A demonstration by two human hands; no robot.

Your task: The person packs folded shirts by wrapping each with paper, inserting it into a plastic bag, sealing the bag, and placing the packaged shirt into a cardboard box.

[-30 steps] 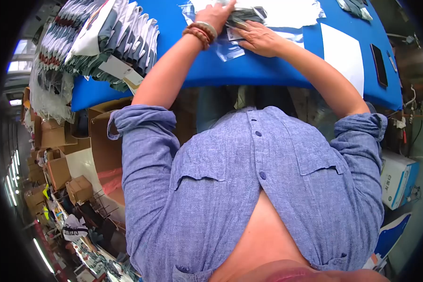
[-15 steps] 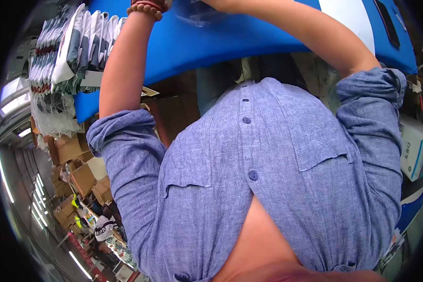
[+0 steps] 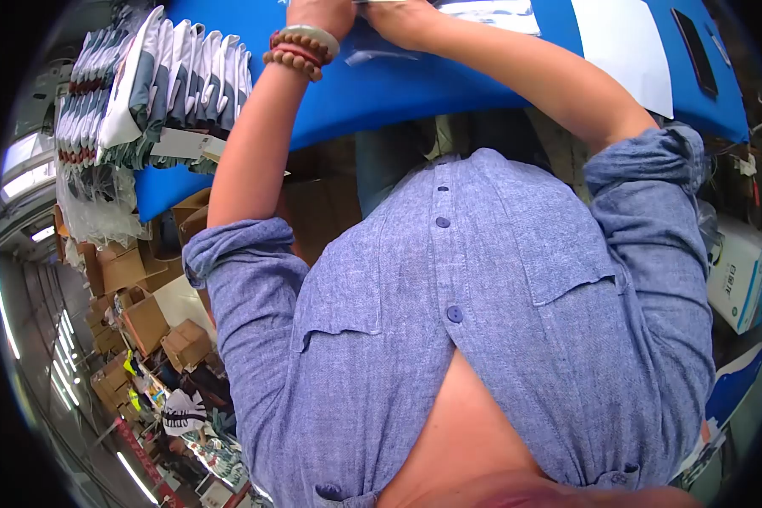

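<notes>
At the top edge of the head view, my left hand [image 3: 322,15] appears curled, with its fingertips cut off by the frame. A pale bangle [image 3: 313,35] and brown beads [image 3: 292,59] circle its wrist. Close beside it, my right hand [image 3: 402,24] is bent inward with its fingers closed. What they hold is mostly out of view. Clear plastic film [image 3: 377,52] shows just below both hands, over the blue table [image 3: 449,80]. A flat white-and-grey packet [image 3: 499,15] lies beyond my right forearm.
Stacked white and dark-green folded goods [image 3: 173,80] stand at the table's left end. A white sheet [image 3: 622,51] and a dark phone-like object [image 3: 694,52] lie on the right. Cardboard boxes [image 3: 148,322] sit at lower left, and a white-and-blue box [image 3: 741,275] at the right.
Both hands have come back toward my body, and the left has also shifted right. More of both hands and the white-and-grey packet now show.
</notes>
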